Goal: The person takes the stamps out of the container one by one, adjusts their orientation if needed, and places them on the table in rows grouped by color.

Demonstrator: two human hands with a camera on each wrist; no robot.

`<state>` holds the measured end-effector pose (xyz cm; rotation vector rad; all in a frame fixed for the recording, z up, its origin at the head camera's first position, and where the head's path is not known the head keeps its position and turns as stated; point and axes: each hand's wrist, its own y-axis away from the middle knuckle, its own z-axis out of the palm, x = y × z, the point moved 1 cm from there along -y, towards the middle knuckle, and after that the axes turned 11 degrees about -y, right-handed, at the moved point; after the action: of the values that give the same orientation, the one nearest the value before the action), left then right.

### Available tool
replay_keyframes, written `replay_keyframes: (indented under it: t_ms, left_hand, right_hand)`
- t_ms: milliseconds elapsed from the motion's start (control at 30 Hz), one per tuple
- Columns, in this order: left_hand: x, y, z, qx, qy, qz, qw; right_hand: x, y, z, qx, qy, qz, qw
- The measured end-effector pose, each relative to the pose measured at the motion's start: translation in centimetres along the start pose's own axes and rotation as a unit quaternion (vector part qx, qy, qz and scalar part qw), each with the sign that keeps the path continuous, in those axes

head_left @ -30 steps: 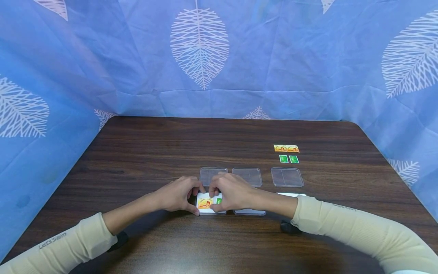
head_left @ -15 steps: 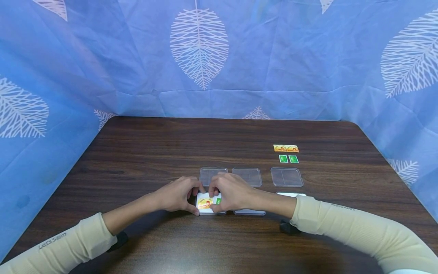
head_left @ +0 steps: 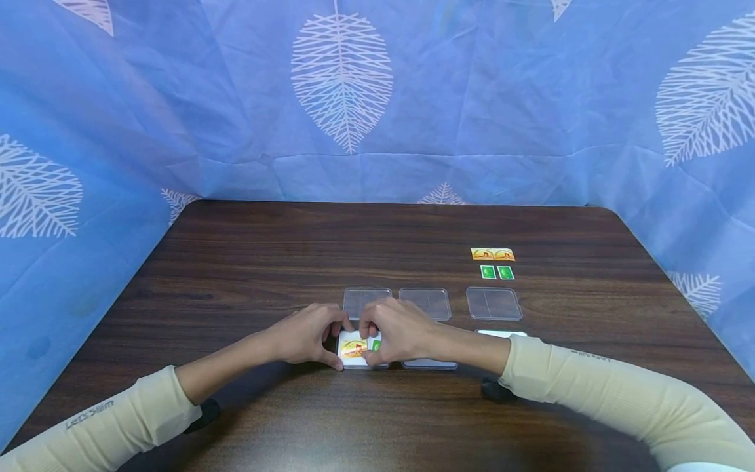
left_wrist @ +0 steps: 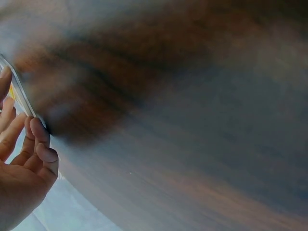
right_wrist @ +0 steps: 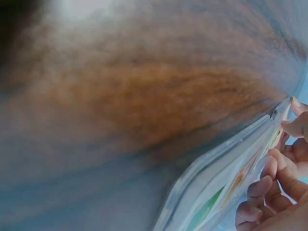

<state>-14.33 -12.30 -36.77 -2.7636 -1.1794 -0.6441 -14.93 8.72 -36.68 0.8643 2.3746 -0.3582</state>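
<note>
Near the front middle of the table lies a shallow clear plastic case (head_left: 349,366) with a white insert bearing an orange picture card (head_left: 354,349) and a small green card (head_left: 377,344). My left hand (head_left: 303,333) holds the case by its left side, thumb at the front corner and fingertips at the back one. Over the right part of the case bends my right hand (head_left: 407,331), its thumb and fingertips pinching at the green card and covering most of it. In the left wrist view, the left hand's fingers (left_wrist: 41,139) meet the case's edge (left_wrist: 21,94).
Right of it is a second case (head_left: 430,364), partly under my right wrist; a third (head_left: 501,334) hides behind my forearm. Three clear lids (head_left: 356,301) line up behind. Two orange cards (head_left: 492,254) and two green cards (head_left: 497,272) lie farther back right on the brown table (head_left: 283,249).
</note>
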Motion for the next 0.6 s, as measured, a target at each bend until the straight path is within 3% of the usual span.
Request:
replay_keyframes:
  t_ms: [600]
  left_hand:
    - [-0.02,-0.06,0.03,-0.002,-0.001,-0.004,1.0]
  right_hand:
    - [0.0,-0.28,-0.06,-0.013,-0.011,0.017,1.0]
